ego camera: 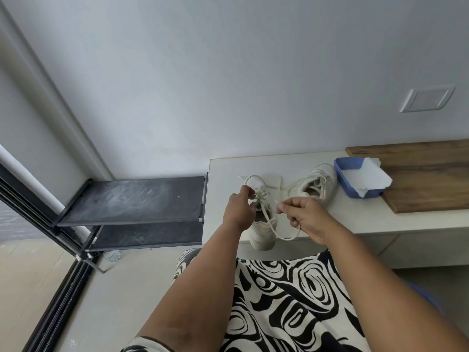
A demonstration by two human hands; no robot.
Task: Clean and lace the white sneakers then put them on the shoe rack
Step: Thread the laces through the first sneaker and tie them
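Observation:
One white sneaker lies on the pale bench, its heel hanging over the front edge. My left hand pinches a loop of its shoelace at the upper eyelets. My right hand grips the other lace loop, which droops in a curve below the hand. The second white sneaker rests farther back on the bench, laced and untouched. The black two-tier shoe rack stands to the left of the bench with bare, scuffed shelves.
A blue tub with white paper in it sits right of the second sneaker, partly on a wooden board. A black sliding door frame runs along the left. My patterned dress fills the foreground.

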